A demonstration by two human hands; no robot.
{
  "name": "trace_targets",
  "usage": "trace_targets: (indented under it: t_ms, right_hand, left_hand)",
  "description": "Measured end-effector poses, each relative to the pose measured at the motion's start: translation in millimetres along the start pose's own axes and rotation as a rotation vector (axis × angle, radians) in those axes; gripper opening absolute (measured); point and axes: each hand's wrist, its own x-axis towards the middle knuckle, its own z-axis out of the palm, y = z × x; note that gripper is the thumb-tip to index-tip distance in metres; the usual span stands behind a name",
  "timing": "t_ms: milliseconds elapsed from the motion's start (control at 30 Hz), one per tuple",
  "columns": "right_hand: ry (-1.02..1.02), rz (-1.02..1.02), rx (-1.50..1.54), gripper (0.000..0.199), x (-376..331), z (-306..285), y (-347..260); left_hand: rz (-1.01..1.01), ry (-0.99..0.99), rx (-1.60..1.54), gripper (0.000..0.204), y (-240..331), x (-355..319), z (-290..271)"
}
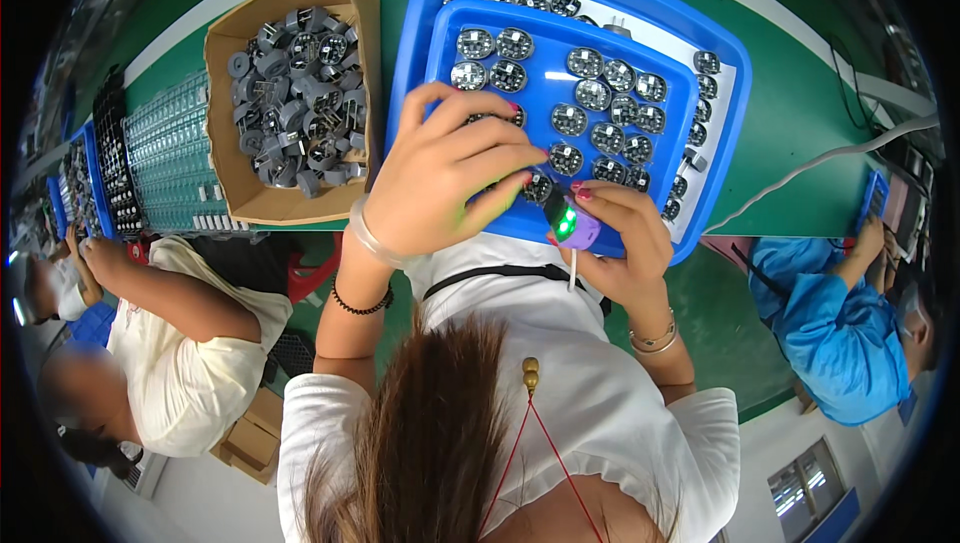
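My right hand (632, 241) is closed around a small purple device (580, 231) with a black end, a glowing green light and a white cable hanging from it. Its black end touches or nearly touches a round circuit module (537, 186). That module sits at the bent fingertips of my left hand (450, 168), which pinches it by the edge. Both hands are over the near side of the upper blue tray (545, 28), where several similar round modules (592, 95) lie in loose groups. My left hand hides part of the tray and some modules under it.
A larger blue tray (735, 83) lies beneath, with more modules on white lining. To the left stands a cardboard box (365, 53) of grey plug-like parts (300, 93). Green transparent racks (170, 158) lie farther left. A grey cable (820, 158) crosses the green table. Co-workers sit at both sides.
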Motion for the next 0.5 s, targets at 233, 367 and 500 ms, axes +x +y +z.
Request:
trace_targets:
  t_ms: [233, 367, 500]
  right_hand:
    - [0.049, 0.02, 0.025, 0.046, -3.2, -1.7, -0.3]
    - [0.206, 0.099, 0.135, 0.046, -13.1, -5.6, 3.3]
    - [0.515, 0.192, 0.29, 0.048, 1.7, -14.2, 10.4]
  left_hand:
    - [0.064, -0.043, -0.008, 0.018, 8.7, -11.0, 11.6]
    - [0.059, -0.017, 0.07, 0.007, 13.9, -13.7, 13.3]
    - [0.077, -0.046, 0.1, 0.007, 10.6, -13.4, 19.4]
